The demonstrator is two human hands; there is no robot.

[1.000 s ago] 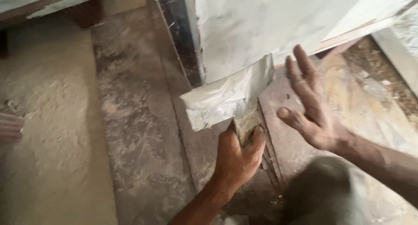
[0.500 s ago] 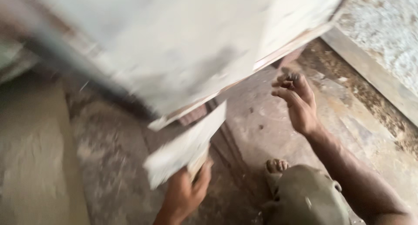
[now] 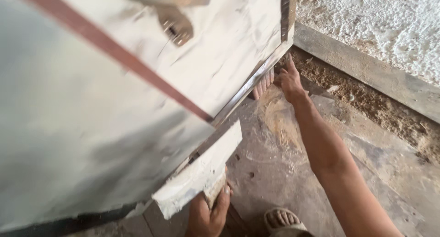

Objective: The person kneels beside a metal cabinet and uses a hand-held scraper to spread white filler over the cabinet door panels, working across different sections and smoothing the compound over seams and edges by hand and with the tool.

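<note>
My left hand [image 3: 207, 212] is closed on the handle of a wide putty knife [image 3: 198, 172] whose blade is coated in white putty and rests against the lower edge of a big white-coated panel [image 3: 114, 108]. My right hand [image 3: 289, 79] reaches forward to the panel's far lower corner, fingers under its dark metal edge [image 3: 256, 79]; what it grips there is hidden. A metal latch [image 3: 172, 17] sits near the panel's top.
A sandalled foot [image 3: 280, 220] stands on the stained concrete floor [image 3: 279, 159]. A grey concrete curb [image 3: 366, 69] runs along the right, with a rough white wall [image 3: 385, 21] beyond and loose dirt [image 3: 366, 104] beside it.
The view has swung so the panel now fills the left. My right hand went from hovering open to reaching under the panel's far corner. The putty knife stays in my left hand.
</note>
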